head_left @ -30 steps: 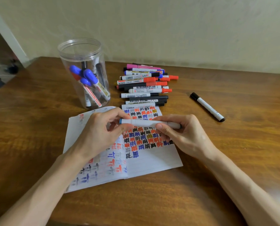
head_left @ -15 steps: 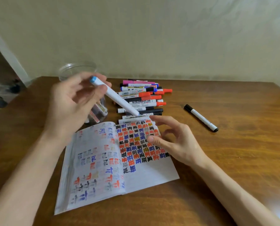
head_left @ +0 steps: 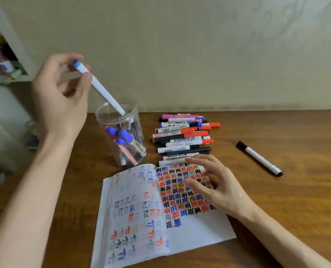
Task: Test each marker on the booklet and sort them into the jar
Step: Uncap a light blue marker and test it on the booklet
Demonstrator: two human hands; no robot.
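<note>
Below the fingers of the left hand (head_left: 60,105), which are pinching a white marker (head_left: 102,91), its tip is pointing into the jar (head_left: 101,118). The right hand (head_left: 218,188) is hovering, fingers spread wide, over the booklet (head_left: 141,209); beyond them, a piled marker (head_left: 184,141) is showing "WHITEBOARD MARKER".

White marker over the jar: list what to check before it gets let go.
1. White marker has its lower end inside the mouth of the jar: ok.
2. Left hand fingers pinch the marker near its blue top end: ok.
3. Jar upright on the table: ok.
4. Room in the jar above the markers leaning inside: ok.
5. Marker capped: cannot tell.
6. Right hand free, open over the booklet, near the pile of markers: ok.
</note>
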